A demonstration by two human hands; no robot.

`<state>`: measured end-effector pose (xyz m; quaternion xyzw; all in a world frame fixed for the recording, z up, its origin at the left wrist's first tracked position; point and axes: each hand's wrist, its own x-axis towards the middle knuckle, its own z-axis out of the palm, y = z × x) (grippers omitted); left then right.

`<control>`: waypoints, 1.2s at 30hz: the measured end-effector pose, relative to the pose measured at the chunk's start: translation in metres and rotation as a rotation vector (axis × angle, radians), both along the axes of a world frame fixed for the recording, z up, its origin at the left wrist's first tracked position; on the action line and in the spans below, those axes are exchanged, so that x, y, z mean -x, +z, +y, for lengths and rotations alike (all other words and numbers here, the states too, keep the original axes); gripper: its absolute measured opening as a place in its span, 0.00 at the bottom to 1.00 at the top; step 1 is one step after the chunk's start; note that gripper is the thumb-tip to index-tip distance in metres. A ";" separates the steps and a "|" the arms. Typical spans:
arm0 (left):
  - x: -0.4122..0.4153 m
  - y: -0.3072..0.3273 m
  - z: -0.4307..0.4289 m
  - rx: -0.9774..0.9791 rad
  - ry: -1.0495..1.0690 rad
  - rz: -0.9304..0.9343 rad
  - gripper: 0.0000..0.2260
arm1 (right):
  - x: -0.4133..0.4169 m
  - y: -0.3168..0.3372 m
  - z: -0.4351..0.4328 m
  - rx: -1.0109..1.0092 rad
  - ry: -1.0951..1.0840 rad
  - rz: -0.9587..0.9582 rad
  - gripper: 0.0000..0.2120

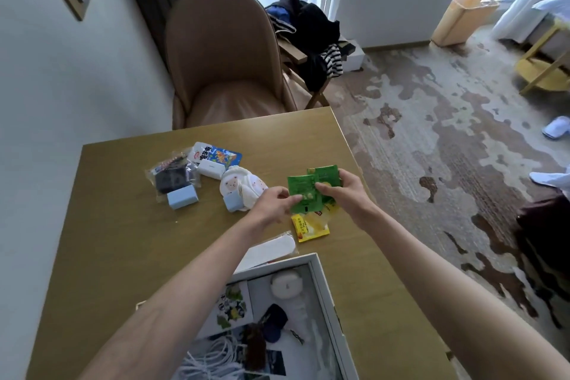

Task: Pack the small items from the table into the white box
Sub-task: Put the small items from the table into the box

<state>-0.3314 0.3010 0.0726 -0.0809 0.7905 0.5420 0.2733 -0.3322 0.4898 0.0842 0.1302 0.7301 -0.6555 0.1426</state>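
Both hands hold green tea packets (303, 191) above the table's right side. My left hand (274, 202) pinches the front packet's lower left edge; my right hand (345, 191) grips the packets from the right. Yellow tea packets (310, 227) lie on the table just below them. The white box (322, 281) sits open at the near edge and holds a white cable, a dark pouch, cards and a white round item. Further left lie a cloth with a sheep face (243, 187), two light blue blocks (182, 197), a white charger (211, 169), a clear bag with dark items (172, 177) and a colourful snack pack (217, 155).
A flat white packet (265, 251) lies between my forearms beside the box. The wooden table (123, 241) meets a wall on the left. A brown chair (222, 55) stands behind the table, and beyond it a rack with clothes (308, 34). Patterned carpet lies to the right.
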 end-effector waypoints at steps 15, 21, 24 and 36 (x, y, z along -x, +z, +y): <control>-0.039 0.043 0.025 -0.012 -0.067 0.142 0.09 | -0.064 0.048 0.016 0.036 0.038 0.122 0.16; -0.007 -0.008 0.032 0.501 -0.373 0.202 0.19 | -0.082 0.016 0.044 -0.094 -0.145 0.041 0.18; 0.012 -0.028 0.039 0.637 -0.514 0.194 0.29 | -0.086 0.006 0.052 -0.121 -0.187 0.013 0.19; 0.012 -0.040 0.070 0.745 -0.579 0.141 0.11 | -0.098 0.008 0.070 -0.060 -0.228 -0.002 0.19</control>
